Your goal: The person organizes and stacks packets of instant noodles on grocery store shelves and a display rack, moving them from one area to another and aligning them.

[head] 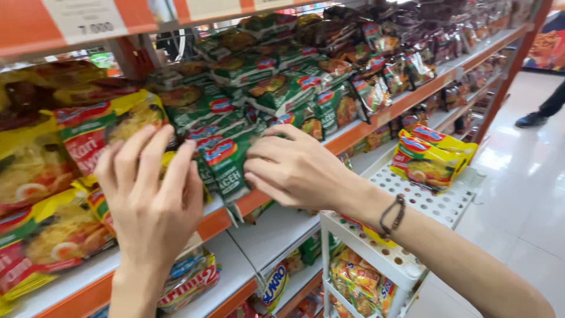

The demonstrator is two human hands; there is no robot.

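My left hand (152, 194) is raised in front of the shelf, fingers spread and pressed against the yellow noodle packets (88, 135) at the left. My right hand (291, 168), with a braided band on the wrist, grips the stack of green noodle packets (226, 162) at the shelf's front edge. More green packets (276, 88) are piled behind them on the orange-edged shelf (376, 121).
A white perforated trolley (435, 206) stands at the right with yellow noodle packets (429, 159) on top and more packets (359, 282) on its lower tier. Dark packets (406, 41) fill the far shelf. Someone's leg and shoe (538, 115) show down the tiled aisle.
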